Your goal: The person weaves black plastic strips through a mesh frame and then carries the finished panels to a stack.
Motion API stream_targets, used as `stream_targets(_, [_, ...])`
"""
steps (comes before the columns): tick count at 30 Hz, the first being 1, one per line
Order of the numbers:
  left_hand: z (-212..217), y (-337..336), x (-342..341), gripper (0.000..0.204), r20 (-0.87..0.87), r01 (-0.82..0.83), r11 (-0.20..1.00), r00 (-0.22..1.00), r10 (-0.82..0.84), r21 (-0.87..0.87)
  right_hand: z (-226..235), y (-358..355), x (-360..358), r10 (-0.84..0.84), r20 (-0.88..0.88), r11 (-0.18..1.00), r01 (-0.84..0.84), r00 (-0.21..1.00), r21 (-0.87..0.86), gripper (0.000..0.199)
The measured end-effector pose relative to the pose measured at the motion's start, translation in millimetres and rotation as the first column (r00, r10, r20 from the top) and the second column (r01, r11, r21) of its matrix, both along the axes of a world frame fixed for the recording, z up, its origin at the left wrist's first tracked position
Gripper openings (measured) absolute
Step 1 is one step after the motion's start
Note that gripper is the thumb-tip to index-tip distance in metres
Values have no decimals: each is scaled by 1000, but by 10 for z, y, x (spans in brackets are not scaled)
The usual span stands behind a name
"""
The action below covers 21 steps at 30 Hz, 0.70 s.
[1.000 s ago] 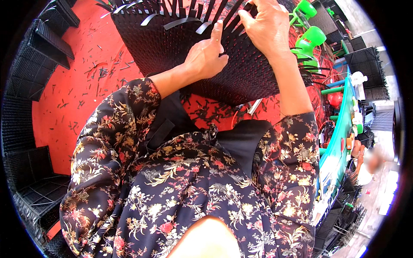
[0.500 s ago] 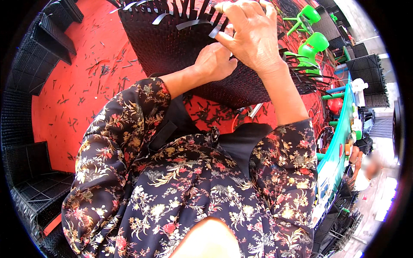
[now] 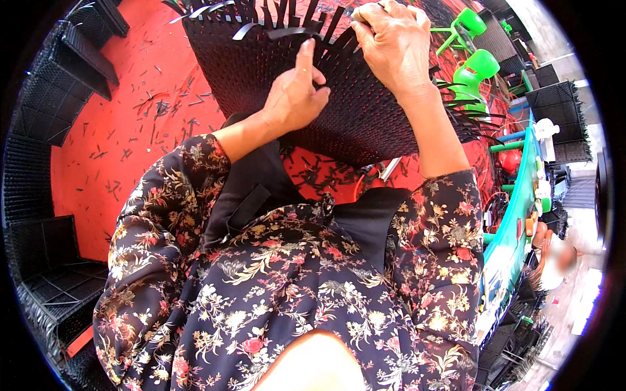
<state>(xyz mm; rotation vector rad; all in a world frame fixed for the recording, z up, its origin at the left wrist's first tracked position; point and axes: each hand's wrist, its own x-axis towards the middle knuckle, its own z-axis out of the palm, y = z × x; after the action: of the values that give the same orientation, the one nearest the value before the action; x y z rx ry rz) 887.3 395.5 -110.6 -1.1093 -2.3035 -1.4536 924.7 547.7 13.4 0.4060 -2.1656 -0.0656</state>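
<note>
A black woven panel (image 3: pixel 280 81), apparently plastic wicker, leans in front of me with loose flat strips standing up along its top edge. My left hand (image 3: pixel 293 98) is over its face, index finger stretched up to the edge beside a bent strip (image 3: pixel 287 31), the other fingers loosely curled. It holds nothing that I can see. At the upper right of the panel, my right hand (image 3: pixel 394 45) is closed in a pinch by the strips. A small greyish tip shows at its fingertips, too little to name. More strip ends (image 3: pixel 466 107) fringe the panel's right side.
Cut black strip scraps litter the red floor (image 3: pixel 130 150). Black woven furniture pieces (image 3: pixel 42 254) line the left. Green plastic chairs (image 3: pixel 475 72) stand at the upper right, near a teal-edged table (image 3: pixel 512 208). Another person (image 3: pixel 554 264) is at the far right.
My left hand has come away from beside my right hand, moving left, and its index finger is now extended to the edge. My right hand has shifted slightly right.
</note>
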Motion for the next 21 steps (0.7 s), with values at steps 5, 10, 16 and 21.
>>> stream_targets(5, [81,73,-22,79,52,-1,996,999,6,-93,-18,48,13,-12,-16,1000,12,1000,-1,7])
stream_targets(10, [103,157,-14,84,67,-4,992,998,13,-126,-17,39,28,-8,17,1000,8,1000,-16,7])
stream_targets(16, [96,256,-62,88,75,24,983,997,-11,-182,109,-112,168,60,12,998,-60,998,-8,29])
stream_targets(21, [63,312,-94,85,-11,2,980,1000,-5,-197,113,-239,106,-1,-55,999,-1,999,-34,50])
